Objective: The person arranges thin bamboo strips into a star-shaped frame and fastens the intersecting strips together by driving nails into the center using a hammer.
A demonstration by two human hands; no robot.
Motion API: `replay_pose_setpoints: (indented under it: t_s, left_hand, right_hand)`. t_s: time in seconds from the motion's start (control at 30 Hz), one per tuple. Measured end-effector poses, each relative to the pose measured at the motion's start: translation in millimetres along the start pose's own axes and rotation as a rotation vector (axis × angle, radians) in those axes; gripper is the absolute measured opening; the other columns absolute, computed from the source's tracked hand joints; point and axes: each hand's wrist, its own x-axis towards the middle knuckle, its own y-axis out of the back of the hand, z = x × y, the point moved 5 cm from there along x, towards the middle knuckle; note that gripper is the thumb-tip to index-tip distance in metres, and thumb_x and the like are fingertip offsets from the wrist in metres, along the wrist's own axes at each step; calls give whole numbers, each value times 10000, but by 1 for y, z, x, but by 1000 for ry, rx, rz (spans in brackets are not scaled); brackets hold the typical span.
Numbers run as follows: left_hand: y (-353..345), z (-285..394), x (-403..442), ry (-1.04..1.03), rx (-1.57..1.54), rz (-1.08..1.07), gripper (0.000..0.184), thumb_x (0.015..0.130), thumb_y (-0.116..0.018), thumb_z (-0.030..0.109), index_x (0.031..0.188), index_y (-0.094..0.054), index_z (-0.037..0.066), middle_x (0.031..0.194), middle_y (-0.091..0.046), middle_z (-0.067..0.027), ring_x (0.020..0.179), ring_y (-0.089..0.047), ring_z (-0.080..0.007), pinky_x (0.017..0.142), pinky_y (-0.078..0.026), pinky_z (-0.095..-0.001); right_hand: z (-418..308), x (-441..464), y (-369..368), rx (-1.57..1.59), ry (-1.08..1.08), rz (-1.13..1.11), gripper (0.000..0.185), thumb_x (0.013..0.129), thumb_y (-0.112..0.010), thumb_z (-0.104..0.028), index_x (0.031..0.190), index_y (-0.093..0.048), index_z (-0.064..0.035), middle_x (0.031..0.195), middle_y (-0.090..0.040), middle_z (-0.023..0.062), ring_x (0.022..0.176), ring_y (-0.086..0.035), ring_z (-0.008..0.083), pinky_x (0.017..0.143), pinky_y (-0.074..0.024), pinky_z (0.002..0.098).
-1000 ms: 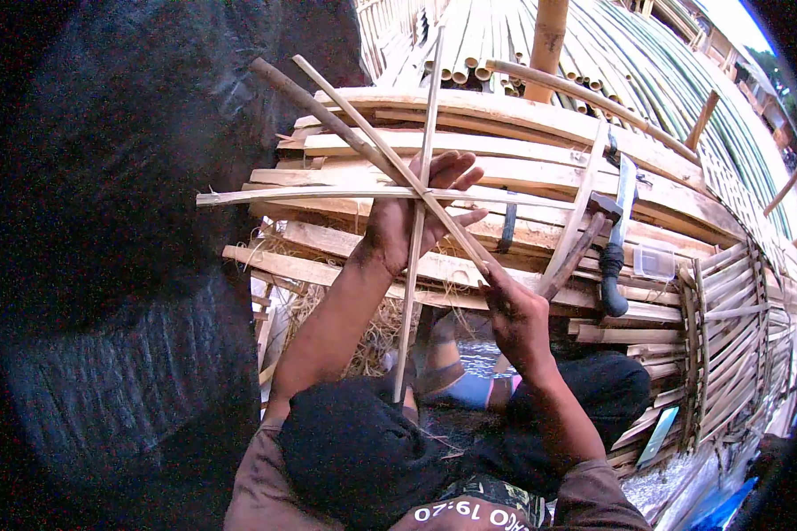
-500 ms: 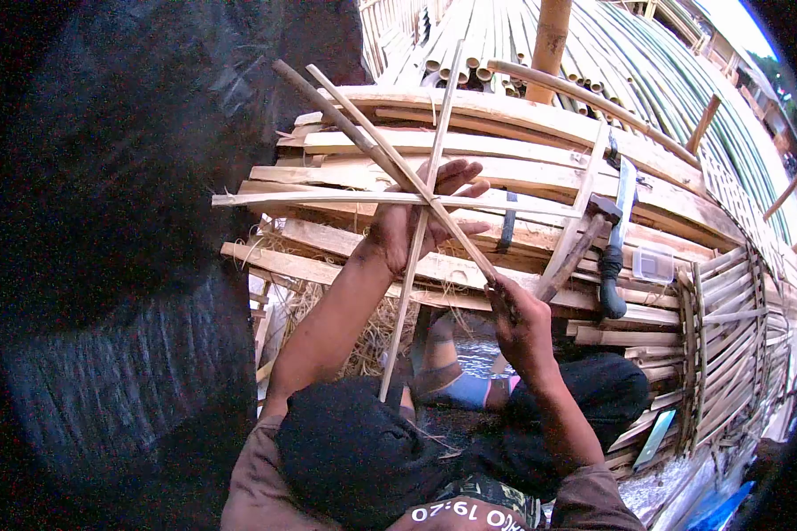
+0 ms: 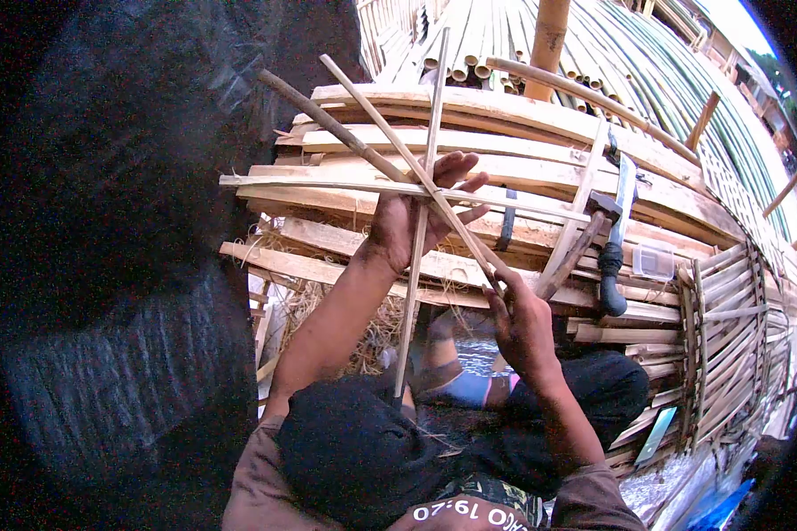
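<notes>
Several thin bamboo strips cross in a star over the palm of my left hand (image 3: 407, 221), whose fingers reach out to the right behind them. An upright strip (image 3: 412, 301) runs down toward my lap. Another strip (image 3: 310, 183) lies nearly level across it. A pale slanting strip (image 3: 372, 115) passes over the crossing, with a darker stick (image 3: 328, 122) beside it at the upper left. My right hand (image 3: 524, 323) has its fingers closed around the lower end of the slanting strip. Part of my left hand's grip is hidden behind the crossing.
Split bamboo slats (image 3: 514, 168) form a bench in front of me. On it lie a hammer (image 3: 584, 243), a large knife (image 3: 618, 239) with a dark handle, and a clear plastic box (image 3: 653, 264). A bamboo post (image 3: 549, 44) and stacked poles (image 3: 673, 80) stand beyond.
The upper ends of the slanting strip and darker stick have spread apart. The level strip's left end has risen, and the upright strip's top has shifted left. Both hands stay nearly in place.
</notes>
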Motion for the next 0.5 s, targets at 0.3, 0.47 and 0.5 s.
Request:
replay_pose_setpoints:
  t_s: [0.3,0.47,0.5]
  left_hand:
    - [2,8,0,-115,-19,-52,473,1009,-310,323,1279,-573,37,1356,-556,-126,1323,-438,-366,1050,-372,-644]
    - [4,6,-1,-106,-91,-16,620,985,-309,527,1282,-549,38,1312,-580,-144,1269,-492,-375,988,-454,-602]
    - [4,5,-1,-105,-92,-15,620,985,-309,527,1282,-549,38,1312,-580,-144,1269,-492,-375,988,-454,-602]
  right_hand:
    - [-5,-6,-17,59,-64,1,345,852,-623,-32,1180,-536,-101,873,-663,214,816,-657,406,657,-517,459]
    - [0,-5,-24,81,-29,41,348,848,-626,-33,1180,-545,-102,863,-662,218,785,-663,403,634,-516,464]
    - [2,-5,-24,81,-31,40,348,848,-626,-33,1180,-545,-102,863,-662,218,785,-663,403,634,-516,464]
